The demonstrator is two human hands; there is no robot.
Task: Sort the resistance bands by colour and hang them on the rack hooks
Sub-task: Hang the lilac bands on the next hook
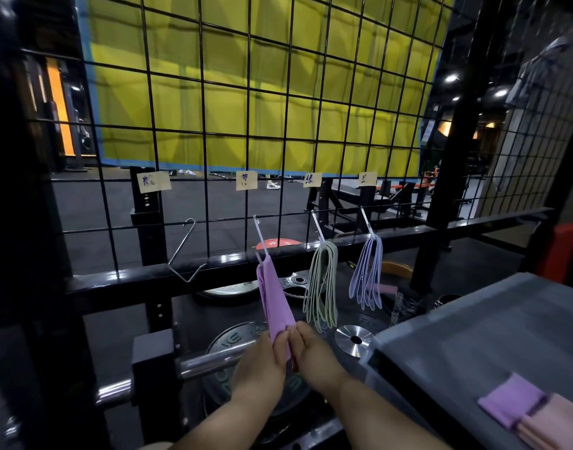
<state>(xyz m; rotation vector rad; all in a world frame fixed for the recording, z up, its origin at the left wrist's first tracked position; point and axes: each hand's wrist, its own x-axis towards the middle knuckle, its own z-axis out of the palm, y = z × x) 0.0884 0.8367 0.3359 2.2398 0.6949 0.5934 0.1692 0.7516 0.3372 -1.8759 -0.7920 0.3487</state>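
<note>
Purple bands [273, 298] hang from the second hook [260, 235] on the wire grid rack [213, 125]. My left hand [262, 368] and my right hand [314, 352] both pinch the bands' lower end, side by side. Green bands [320, 287] hang on the third hook [318, 226]. Pale blue bands [367, 274] hang on the fourth hook [366, 220]. The leftmost hook [184, 254] carries nothing. Paper labels [246, 180] are stuck on the grid above each hook. A folded purple band [512, 404] and pink bands [551, 423] lie on the grey lid at the lower right.
The grey bin lid [473, 336] fills the right foreground. Below the rack lie weight plates [233, 342], a steel barbell sleeve [210, 360] and a shiny collar [353, 341]. A black horizontal rail [213, 271] runs under the hooks. A yellow mat stands behind the grid.
</note>
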